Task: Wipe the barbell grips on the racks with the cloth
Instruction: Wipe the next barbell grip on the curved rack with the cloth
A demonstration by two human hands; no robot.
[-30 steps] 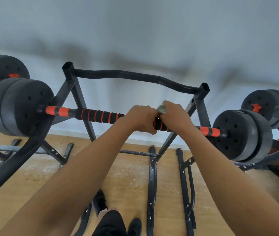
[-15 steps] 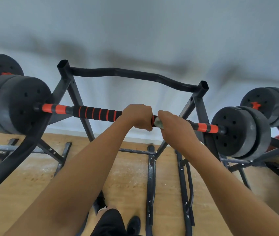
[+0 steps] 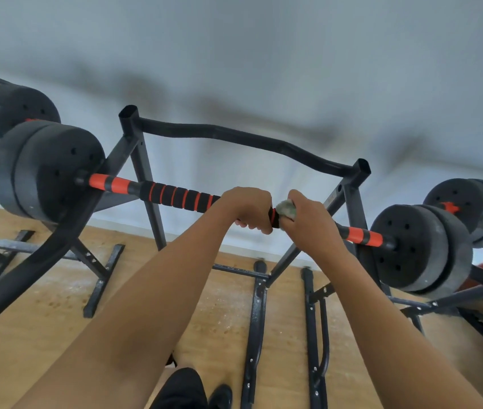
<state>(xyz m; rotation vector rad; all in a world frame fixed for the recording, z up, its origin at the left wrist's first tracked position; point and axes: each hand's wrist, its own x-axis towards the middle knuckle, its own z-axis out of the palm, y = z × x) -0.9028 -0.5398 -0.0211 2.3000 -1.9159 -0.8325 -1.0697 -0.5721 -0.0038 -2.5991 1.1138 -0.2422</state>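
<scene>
On the rack [image 3: 142, 172], the barbell grip [image 3: 181, 199] gets a wipe

The left hand [image 3: 247, 209] is curled tight round the grip, likely to stop it rolling. Just beside it, the cloth [image 3: 286, 210] is squeezed onto the grip by the right hand [image 3: 312, 224], which should rub all round. No words can be read

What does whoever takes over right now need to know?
Left hand: grips the striped grip of the barbell near mid-bar.
Right hand: holds the cloth bunched against the bar, right beside the left hand.
The barbell rests on the rack.
Done: cannot tell how much has been wiped.
Left: likely the striped stretch to the left of the left hand, then the far-left barbell and far-right barbell.
</scene>
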